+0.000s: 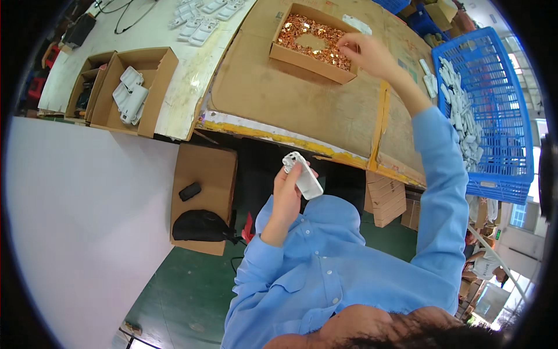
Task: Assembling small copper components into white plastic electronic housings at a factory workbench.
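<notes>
My left hand (287, 195) holds a white plastic part (302, 175) close to my chest, below the table's front edge. My right hand (366, 53) reaches out over the right end of a shallow cardboard box (297, 56) filled with several small copper-coloured metal pieces (299, 30). Its fingers are pinched together above those pieces; whether one is between the fingertips cannot be told. Both arms wear light blue sleeves.
A blue plastic crate (501, 116) with several white parts stands at the right. Brown cardboard sheet (302, 104) covers the table. At the left, open cardboard boxes (152, 96) hold white parts. More white parts (200, 23) lie at the back. A black bag (199, 225) rests on a carton below.
</notes>
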